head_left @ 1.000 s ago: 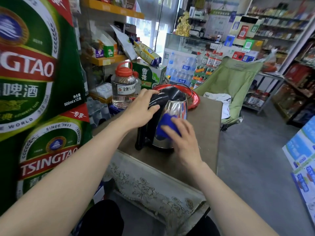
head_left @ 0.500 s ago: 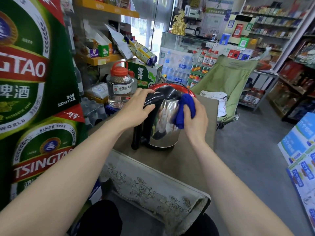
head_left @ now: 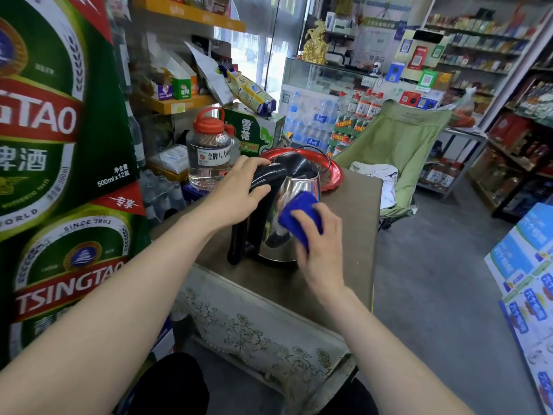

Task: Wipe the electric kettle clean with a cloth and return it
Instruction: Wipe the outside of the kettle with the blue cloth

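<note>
Kettle (head_left: 291, 205) upright on brown table (head_left: 344, 265), before red tray (head_left: 335, 172). Left hand (head_left: 236, 196) clamped on glossy black handle; right hand (head_left: 320, 244) fingers pressing folded blue cloth (head_left: 296, 217) to smooth mirrored steel wall. Risk: hard sideways rub could tip or skid kettle

We read "TSINGTAO", "SINCE 1903" and "500ml x 12" on the green beer cartons (head_left: 59, 175) at our left — "金牌" on the clear jar (head_left: 209, 157), "雪花" on the green box (head_left: 254, 133).
</note>
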Motion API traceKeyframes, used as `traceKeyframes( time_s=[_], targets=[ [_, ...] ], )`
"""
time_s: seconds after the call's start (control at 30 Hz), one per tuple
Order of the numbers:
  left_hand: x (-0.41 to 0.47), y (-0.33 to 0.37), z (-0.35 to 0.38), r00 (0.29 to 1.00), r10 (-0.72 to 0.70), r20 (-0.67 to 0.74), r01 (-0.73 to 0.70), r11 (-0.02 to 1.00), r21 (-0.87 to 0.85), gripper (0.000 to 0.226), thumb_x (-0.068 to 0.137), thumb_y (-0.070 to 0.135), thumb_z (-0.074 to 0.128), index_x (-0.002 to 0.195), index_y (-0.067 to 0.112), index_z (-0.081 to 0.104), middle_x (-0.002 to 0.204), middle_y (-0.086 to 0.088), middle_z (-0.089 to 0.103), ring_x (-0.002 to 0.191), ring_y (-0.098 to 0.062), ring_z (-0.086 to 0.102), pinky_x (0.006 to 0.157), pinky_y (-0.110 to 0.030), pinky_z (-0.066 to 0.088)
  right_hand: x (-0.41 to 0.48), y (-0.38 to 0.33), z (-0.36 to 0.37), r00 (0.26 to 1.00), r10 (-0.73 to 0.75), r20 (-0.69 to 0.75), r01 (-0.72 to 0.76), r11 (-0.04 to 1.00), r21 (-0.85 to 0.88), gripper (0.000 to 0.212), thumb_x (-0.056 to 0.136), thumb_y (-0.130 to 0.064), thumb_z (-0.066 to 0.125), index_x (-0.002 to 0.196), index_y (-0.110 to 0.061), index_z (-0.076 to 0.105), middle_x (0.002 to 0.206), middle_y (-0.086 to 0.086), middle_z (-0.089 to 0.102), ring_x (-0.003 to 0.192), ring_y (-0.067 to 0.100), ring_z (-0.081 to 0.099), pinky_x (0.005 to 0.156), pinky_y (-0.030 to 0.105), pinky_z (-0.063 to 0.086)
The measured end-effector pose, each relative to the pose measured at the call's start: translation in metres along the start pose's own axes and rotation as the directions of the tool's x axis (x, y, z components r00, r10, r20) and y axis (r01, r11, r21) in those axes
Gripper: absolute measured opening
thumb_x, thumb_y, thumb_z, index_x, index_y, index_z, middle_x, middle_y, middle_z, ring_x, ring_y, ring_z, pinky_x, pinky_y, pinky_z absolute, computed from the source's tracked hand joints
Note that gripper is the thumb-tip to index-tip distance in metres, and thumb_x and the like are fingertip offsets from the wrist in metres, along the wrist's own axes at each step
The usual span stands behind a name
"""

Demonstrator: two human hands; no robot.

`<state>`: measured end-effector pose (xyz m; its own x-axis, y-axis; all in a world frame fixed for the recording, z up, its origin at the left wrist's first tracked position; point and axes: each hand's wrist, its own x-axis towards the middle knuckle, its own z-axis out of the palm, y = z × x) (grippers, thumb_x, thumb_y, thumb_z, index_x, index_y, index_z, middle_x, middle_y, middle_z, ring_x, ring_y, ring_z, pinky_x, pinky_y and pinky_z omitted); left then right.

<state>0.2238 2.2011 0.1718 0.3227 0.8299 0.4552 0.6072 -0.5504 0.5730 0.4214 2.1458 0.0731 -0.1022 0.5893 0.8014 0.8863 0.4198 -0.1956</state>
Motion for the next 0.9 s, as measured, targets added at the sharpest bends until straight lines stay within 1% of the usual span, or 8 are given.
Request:
traceKeyframes(
  time_s=[0.07,0.13,0.23,0.33,0.53,0.67,0.77,0.9],
  targets=[
    [0.000,0.000,0.001,1.000,0.001,0.005,-0.001,1.000,0.006,0.048,0.095,0.027,0.054,0.140,0.019,0.039,0.133,-0.003,0.043,0.123,-0.018,0.045,0.103,-0.038,0.038,-0.027,0.004,0.006,0.981,-0.137,0.137,0.148,0.986,-0.074,0.063,0.071,0.002,0.073,0.126,-0.022,0.054,0.138,0.010,0.039,0.120,0.039,0.041,0.097,0.047,0.049],
    [-0.001,0.001,0.000,1.000,-0.001,0.010,0.001,1.000,0.011,0.048,0.095,0.027,0.054,0.140,0.019,0.039,0.133,-0.003,0.042,0.123,-0.019,0.046,0.103,-0.037,0.038,-0.029,0.009,0.003,0.986,-0.113,0.126,0.118,0.993,-0.030,0.060,0.072,0.002,0.073,0.125,-0.021,0.058,0.135,0.010,0.042,0.116,0.037,0.044,0.096,0.044,0.049],
    [0.000,0.001,-0.002,1.000,-0.019,0.021,0.019,1.000,0.014,0.047,0.095,0.027,0.053,0.140,0.018,0.039,0.134,-0.003,0.042,0.121,-0.019,0.046,0.101,-0.036,0.038,0.004,0.003,-0.007,0.984,0.171,-0.045,-0.162,0.973,0.161,0.042,0.086,-0.008,0.067,0.127,-0.015,0.061,0.133,0.011,0.048,0.118,0.029,0.049,0.103,0.030,0.039],
    [0.000,0.002,-0.002,0.999,-0.020,0.032,0.019,1.000,0.019,0.047,0.096,0.026,0.053,0.140,0.019,0.039,0.134,-0.003,0.042,0.120,-0.019,0.047,0.101,-0.035,0.038,0.037,0.002,-0.014,0.888,0.440,-0.135,-0.383,0.869,0.314,0.036,0.094,-0.016,0.061,0.131,-0.018,0.059,0.133,0.007,0.050,0.120,0.017,0.051,0.103,0.013,0.035],
    [0.000,0.000,-0.002,1.000,-0.011,0.023,0.010,1.000,0.023,0.047,0.095,0.025,0.054,0.139,0.018,0.040,0.132,-0.005,0.043,0.119,-0.020,0.048,0.100,-0.036,0.039,-0.025,-0.002,0.003,0.993,-0.051,0.105,0.052,0.999,-0.001,0.056,0.074,0.004,0.071,0.123,-0.019,0.057,0.134,0.014,0.044,0.117,0.037,0.044,0.100,0.040,0.041],
    [0.002,0.002,-0.007,0.998,-0.002,0.067,0.001,1.000,0.011,0.047,0.096,0.025,0.053,0.140,0.020,0.038,0.135,-0.002,0.042,0.119,-0.016,0.047,0.098,-0.031,0.038,-0.023,0.009,-0.004,0.971,0.233,0.060,-0.241,0.946,0.218,0.044,0.085,-0.006,0.068,0.124,-0.023,0.055,0.129,0.007,0.049,0.117,0.025,0.050,0.102,0.025,0.038],
    [0.009,-0.007,-0.022,0.990,0.017,0.142,-0.031,0.995,0.095,0.049,0.095,0.024,0.055,0.141,0.022,0.038,0.136,-0.001,0.046,0.122,-0.018,0.046,0.102,-0.034,0.037,0.014,0.010,-0.018,0.850,0.526,-0.030,-0.468,0.780,0.415,0.032,0.092,-0.012,0.063,0.123,-0.021,0.060,0.125,0.001,0.058,0.114,0.013,0.054,0.099,0.013,0.038],
    [0.015,-0.005,-0.035,0.990,0.054,0.133,-0.102,0.919,0.381,0.065,0.085,0.013,0.066,0.142,0.028,0.038,0.146,0.001,0.043,0.144,-0.026,0.026,0.116,-0.052,0.023,0.053,-0.004,-0.032,0.924,0.377,-0.061,-0.331,0.870,0.365,0.033,0.094,-0.015,0.063,0.126,-0.018,0.062,0.130,0.002,0.056,0.117,0.010,0.053,0.100,0.017,0.039]
  ],
)
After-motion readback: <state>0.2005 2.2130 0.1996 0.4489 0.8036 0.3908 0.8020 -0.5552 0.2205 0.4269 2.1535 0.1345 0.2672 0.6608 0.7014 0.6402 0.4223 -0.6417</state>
